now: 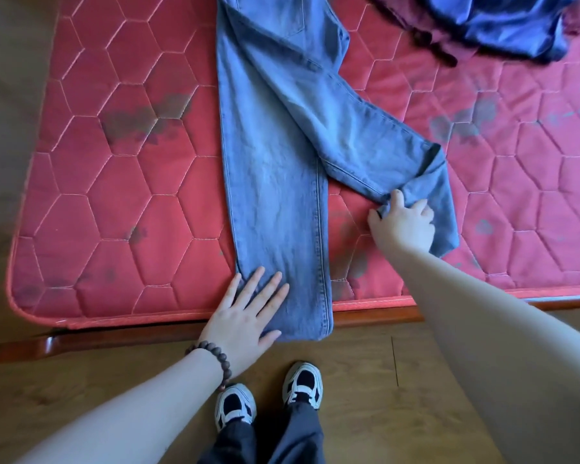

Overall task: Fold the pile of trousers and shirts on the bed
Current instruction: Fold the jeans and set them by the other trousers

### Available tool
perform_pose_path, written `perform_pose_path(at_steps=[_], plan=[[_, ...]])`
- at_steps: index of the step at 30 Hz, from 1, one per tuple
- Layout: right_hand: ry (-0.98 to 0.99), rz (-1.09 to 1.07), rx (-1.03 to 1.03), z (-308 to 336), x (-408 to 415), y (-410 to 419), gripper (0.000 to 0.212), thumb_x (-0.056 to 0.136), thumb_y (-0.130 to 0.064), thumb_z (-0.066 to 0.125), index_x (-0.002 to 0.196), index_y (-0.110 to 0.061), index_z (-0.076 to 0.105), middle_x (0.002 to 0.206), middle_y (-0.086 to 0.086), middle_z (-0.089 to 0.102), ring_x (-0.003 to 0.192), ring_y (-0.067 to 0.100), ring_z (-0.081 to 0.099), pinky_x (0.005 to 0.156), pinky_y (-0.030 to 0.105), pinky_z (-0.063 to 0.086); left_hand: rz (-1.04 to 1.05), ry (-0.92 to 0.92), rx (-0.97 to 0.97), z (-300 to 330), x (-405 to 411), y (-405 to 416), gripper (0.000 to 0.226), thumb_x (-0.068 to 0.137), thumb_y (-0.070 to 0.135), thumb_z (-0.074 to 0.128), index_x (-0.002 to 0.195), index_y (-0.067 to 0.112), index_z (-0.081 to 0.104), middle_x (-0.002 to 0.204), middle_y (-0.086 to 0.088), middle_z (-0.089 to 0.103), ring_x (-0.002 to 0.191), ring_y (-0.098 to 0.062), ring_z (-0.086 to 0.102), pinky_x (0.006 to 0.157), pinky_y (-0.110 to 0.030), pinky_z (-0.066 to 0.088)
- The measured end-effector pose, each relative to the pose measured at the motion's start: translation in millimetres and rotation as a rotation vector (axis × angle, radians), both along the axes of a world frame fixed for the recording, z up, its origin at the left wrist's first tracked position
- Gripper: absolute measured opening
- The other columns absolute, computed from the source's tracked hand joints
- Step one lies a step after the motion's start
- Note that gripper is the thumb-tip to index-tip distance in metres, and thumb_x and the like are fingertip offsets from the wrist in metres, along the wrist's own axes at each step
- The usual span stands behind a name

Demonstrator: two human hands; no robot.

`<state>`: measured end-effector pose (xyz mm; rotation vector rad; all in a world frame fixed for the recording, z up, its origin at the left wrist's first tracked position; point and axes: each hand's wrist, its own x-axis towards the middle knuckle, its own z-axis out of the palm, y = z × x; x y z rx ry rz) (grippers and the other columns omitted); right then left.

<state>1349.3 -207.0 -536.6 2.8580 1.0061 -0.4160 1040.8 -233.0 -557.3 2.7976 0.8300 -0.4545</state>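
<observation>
A pair of light blue jeans (275,135) lies spread on the red quilted mattress (114,182), waist at the far side. One leg runs straight toward me and hangs a little over the near edge. My left hand (245,313) presses flat on that leg's hem, fingers straight. The other leg slants off to the right, its end bent back on itself. My right hand (404,222) grips that bent end, fingers curled into the cloth. A heap of shiny blue and dark red garments (496,25) sits at the far right.
The mattress rests on a dark red wooden frame (375,318) whose edge runs along the front. Below it is a wooden floor (365,390) with my two feet in white and black shoes (268,393). Dark stains mark the mattress.
</observation>
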Motion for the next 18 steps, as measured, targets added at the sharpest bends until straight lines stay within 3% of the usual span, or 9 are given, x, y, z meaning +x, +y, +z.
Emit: perform_pose_path(at_steps=[3, 5, 7, 9, 11, 13, 15, 18], plan=[[-0.014, 0.018, 0.055, 2, 0, -2, 0.033, 0.09, -0.007, 0.039, 0.123, -0.008, 0.043, 0.127, 0.024, 0.05, 0.121, 0.038, 0.044, 0.085, 0.042, 0.041, 0.06, -0.055, -0.022, 6, 10, -4, 0.066, 0.092, 0.051, 0.028, 0.146, 0.015, 0.04, 0.154, -0.004, 0.034, 0.144, -0.027, 0.027, 0.114, -0.055, 0.023], [0.004, 0.036, 0.118, 12, -4, -11, 0.04, 0.088, -0.003, 0.038, 0.126, -0.01, 0.044, 0.112, 0.021, 0.06, 0.104, 0.039, 0.055, 0.072, 0.039, 0.038, 0.101, -0.086, -0.032, 14, 19, -1, 0.065, 0.093, 0.049, 0.028, 0.143, 0.011, 0.046, 0.152, -0.005, 0.038, 0.143, -0.024, 0.029, 0.115, -0.053, 0.019], [0.043, 0.106, 0.227, 28, -23, -25, 0.048, 0.084, -0.004, 0.045, 0.131, -0.013, 0.047, 0.103, 0.02, 0.064, 0.093, 0.039, 0.06, 0.067, 0.039, 0.038, 0.185, -0.128, -0.05, 24, 29, 7, 0.067, 0.095, 0.048, 0.023, 0.146, 0.009, 0.039, 0.156, -0.005, 0.031, 0.146, -0.02, 0.021, 0.12, -0.049, 0.011], [0.108, 0.276, 0.361, 47, -55, -45, 0.055, 0.077, 0.001, 0.054, 0.131, -0.008, 0.052, 0.106, 0.019, 0.065, 0.095, 0.038, 0.062, 0.076, 0.042, 0.047, 0.307, -0.194, -0.098, 33, 39, 20, 0.066, 0.098, 0.048, 0.021, 0.151, 0.01, 0.026, 0.16, -0.004, 0.018, 0.149, -0.018, 0.008, 0.121, -0.043, 0.0], [0.164, 0.504, 0.451, 63, -89, -70, 0.059, 0.063, 0.009, 0.063, 0.122, 0.003, 0.059, 0.112, 0.02, 0.067, 0.101, 0.036, 0.065, 0.089, 0.046, 0.051, 0.418, -0.269, -0.141, 44, 48, 35, 0.064, 0.099, 0.044, 0.027, 0.152, 0.01, 0.02, 0.161, -0.006, 0.013, 0.15, -0.019, 0.005, 0.122, -0.039, -0.001], [0.157, 0.698, 0.475, 73, -118, -96, 0.061, 0.055, 0.008, 0.062, 0.116, 0.007, 0.064, 0.114, 0.02, 0.068, 0.105, 0.034, 0.066, 0.089, 0.05, 0.052, 0.519, -0.354, -0.191, 57, 53, 48, 0.062, 0.101, 0.04, 0.032, 0.152, 0.007, 0.02, 0.16, -0.011, 0.016, 0.148, -0.023, 0.014, 0.121, -0.039, 0.009], [0.183, 0.82, 0.448, 76, -143, -119, 0.057, 0.059, 0.004, 0.061, 0.116, 0.004, 0.067, 0.118, 0.017, 0.067, 0.11, 0.029, 0.065, 0.09, 0.046, 0.053, 0.629, -0.433, -0.285, 69, 54, 57, 0.063, 0.101, 0.038, 0.035, 0.152, 0.005, 0.019, 0.158, -0.015, 0.022, 0.145, -0.026, 0.024, 0.118, -0.037, 0.021], [0.257, 0.952, 0.405, 71, -173, -147, 0.054, 0.063, -0.002, 0.066, 0.117, -0.003, 0.068, 0.121, 0.011, 0.067, 0.114, 0.023, 0.063, 0.093, 0.039, 0.052, 0.759, -0.415, -0.417, 75, 47, 60, 0.067, 0.101, 0.039, 0.038, 0.153, 0.008, 0.011, 0.157, -0.013, 0.026, 0.141, -0.026, 0.033, 0.108, -0.036, 0.033]])
